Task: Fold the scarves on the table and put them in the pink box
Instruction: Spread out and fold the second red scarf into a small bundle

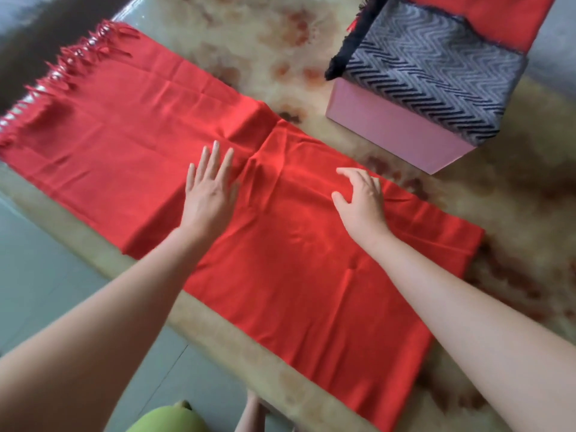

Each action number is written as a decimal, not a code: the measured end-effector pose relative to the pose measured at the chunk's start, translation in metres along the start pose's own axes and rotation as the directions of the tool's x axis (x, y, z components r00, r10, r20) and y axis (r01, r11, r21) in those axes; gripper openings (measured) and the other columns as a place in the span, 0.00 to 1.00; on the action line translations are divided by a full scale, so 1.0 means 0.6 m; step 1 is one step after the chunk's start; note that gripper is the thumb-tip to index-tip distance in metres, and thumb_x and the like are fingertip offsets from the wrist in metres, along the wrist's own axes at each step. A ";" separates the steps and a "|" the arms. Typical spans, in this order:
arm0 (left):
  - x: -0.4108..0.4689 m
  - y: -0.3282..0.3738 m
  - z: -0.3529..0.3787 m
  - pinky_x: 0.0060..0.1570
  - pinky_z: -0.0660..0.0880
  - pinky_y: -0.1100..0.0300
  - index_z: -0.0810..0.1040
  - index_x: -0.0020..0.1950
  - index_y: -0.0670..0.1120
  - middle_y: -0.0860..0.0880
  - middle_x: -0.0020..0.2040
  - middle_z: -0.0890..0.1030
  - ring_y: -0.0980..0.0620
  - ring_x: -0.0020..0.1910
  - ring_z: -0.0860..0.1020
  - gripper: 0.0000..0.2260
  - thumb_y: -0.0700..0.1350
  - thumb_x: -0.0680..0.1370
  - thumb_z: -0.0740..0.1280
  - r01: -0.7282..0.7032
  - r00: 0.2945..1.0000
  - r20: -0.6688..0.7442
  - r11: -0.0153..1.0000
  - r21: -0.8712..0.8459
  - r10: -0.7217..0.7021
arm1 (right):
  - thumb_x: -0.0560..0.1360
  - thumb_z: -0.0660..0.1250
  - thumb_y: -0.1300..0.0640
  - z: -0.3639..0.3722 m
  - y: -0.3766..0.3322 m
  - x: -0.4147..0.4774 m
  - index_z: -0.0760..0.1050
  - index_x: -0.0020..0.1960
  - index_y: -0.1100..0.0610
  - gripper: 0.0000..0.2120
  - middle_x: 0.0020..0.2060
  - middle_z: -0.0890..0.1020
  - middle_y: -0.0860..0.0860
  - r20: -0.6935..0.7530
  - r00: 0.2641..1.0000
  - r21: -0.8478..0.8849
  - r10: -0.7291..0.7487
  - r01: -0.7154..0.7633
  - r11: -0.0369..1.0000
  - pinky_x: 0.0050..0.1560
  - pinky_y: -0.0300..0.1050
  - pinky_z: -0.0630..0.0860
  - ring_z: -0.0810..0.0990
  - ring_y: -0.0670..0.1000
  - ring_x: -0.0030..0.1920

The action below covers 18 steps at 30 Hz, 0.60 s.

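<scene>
Two bare forearms reach over the marbled table [268, 35] onto a red scarf [296, 275] spread flat along its near edge, fringed end [62, 63] far to the left. The left hand [210, 188] lies flat on the cloth, fingers straight and spread. The right hand [361, 198] rests on it with fingers curled; whether they pinch the fabric cannot be told. Beyond, the pink box [389, 132] stands with a grey zigzag scarf [436, 79] draped over it
</scene>
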<state>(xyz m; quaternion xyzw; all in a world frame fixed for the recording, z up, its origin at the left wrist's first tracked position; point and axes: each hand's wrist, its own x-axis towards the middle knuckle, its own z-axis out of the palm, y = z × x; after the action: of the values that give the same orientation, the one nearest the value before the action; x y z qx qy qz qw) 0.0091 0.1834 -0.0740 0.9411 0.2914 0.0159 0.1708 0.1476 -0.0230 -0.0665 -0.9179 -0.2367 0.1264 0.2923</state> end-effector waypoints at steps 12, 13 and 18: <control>0.203 -0.086 -0.018 0.73 0.41 0.43 0.51 0.78 0.54 0.50 0.79 0.46 0.49 0.77 0.42 0.22 0.51 0.83 0.50 0.000 0.964 0.266 0.997 0.075 -0.020 | 0.75 0.67 0.51 0.084 -0.124 0.184 0.65 0.71 0.53 0.27 0.66 0.67 0.53 0.137 0.980 -0.013 0.142 -0.142 0.990 0.67 0.44 0.57 0.64 0.56 0.66; 0.208 -0.092 -0.016 0.73 0.41 0.43 0.50 0.78 0.55 0.50 0.79 0.45 0.50 0.77 0.41 0.23 0.51 0.83 0.51 -0.001 0.964 0.266 0.998 0.066 -0.017 | 0.74 0.67 0.49 0.089 -0.130 0.197 0.66 0.70 0.52 0.26 0.66 0.67 0.52 0.155 0.975 -0.021 0.157 -0.156 0.988 0.67 0.45 0.58 0.63 0.56 0.66; 0.213 -0.100 0.000 0.71 0.34 0.47 0.43 0.76 0.61 0.53 0.77 0.36 0.53 0.75 0.35 0.26 0.54 0.82 0.53 0.031 0.957 0.286 0.998 0.048 -0.044 | 0.70 0.71 0.45 0.104 -0.159 0.252 0.74 0.60 0.50 0.21 0.64 0.65 0.52 0.205 0.948 -0.103 0.244 -0.227 0.968 0.67 0.46 0.58 0.61 0.56 0.66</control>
<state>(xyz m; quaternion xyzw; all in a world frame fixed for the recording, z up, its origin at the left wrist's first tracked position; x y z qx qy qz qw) 0.0824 0.3001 -0.1028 0.9312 0.2817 -0.1302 0.1910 0.2193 0.1518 -0.0737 -0.9311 -0.1603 0.2502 0.2117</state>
